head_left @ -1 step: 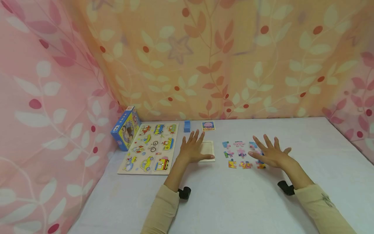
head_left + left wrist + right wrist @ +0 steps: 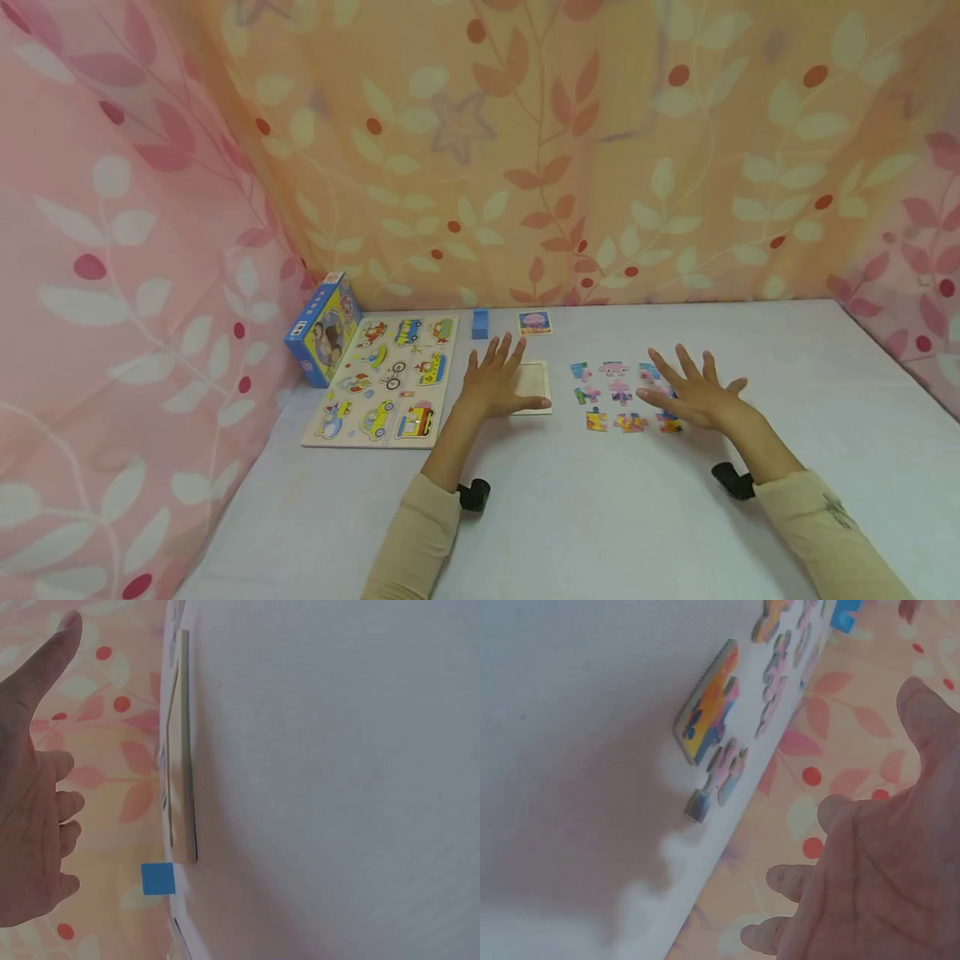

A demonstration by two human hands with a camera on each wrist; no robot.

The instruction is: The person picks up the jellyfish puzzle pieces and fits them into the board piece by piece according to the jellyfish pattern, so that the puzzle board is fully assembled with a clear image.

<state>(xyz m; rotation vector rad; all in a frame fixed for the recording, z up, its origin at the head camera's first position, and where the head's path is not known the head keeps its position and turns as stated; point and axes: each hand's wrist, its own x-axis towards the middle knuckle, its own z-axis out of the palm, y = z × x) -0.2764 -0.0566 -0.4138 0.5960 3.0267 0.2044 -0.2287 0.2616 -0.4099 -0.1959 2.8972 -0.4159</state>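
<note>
My left hand (image 2: pixel 492 385) is held with fingers spread over the left part of a small light wooden puzzle frame (image 2: pixel 534 386), and it holds nothing. In the left wrist view the frame (image 2: pixel 185 750) lies on the table, with the hand (image 2: pixel 30 795) raised above it. Also spread and holding nothing, my right hand (image 2: pixel 701 396) overlaps the right column of loose jigsaw pieces (image 2: pixel 621 392), partly hiding some. The pieces lie apart in rows, pink, blue and yellow. In the right wrist view a yellow corner piece (image 2: pixel 711 701) sits below the raised palm (image 2: pixel 877 870).
A wooden board with vehicle pictures (image 2: pixel 360 392) lies at the left, a blue picture box (image 2: pixel 324 329) upright beside it. Behind the left hand are a small blue block (image 2: pixel 480 324) and a square picture card (image 2: pixel 535 323). Patterned curtains (image 2: pixel 540 150) border the table.
</note>
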